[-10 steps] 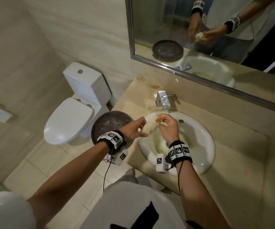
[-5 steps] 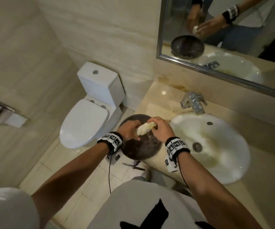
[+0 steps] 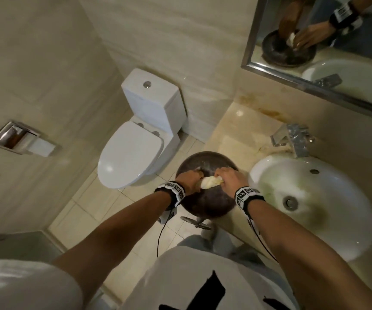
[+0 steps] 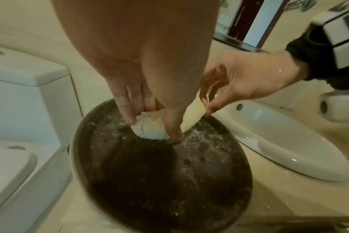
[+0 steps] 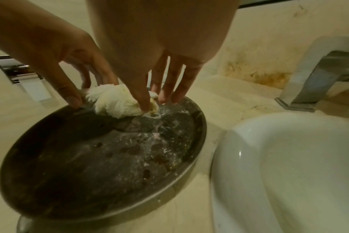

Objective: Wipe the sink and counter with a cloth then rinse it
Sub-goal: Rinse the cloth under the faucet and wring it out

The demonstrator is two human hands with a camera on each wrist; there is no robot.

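A wrung, twisted white cloth (image 3: 210,182) is held between both hands low over a dark round metal dish (image 3: 205,204). The dish stands on the beige counter (image 3: 232,135), left of the white sink (image 3: 337,231). My left hand (image 3: 195,180) grips the cloth's left end (image 4: 149,130) with fingers and thumb. My right hand (image 3: 223,175) pinches the right end (image 4: 191,116). In the right wrist view the cloth (image 5: 118,104) lies against the wet, speckled dish (image 5: 102,154) near its far rim.
A chrome faucet (image 3: 292,139) stands behind the sink, with brown stains (image 3: 270,113) on the wall by it. A mirror (image 3: 328,45) hangs above. To the left are a white toilet (image 3: 133,157), a wall paper holder (image 3: 17,139) and the tiled floor (image 3: 104,202).
Both hands carried the twisted cloth left, from over the sink to the dark dish, and lowered it onto the dish. The head view swung left with them.
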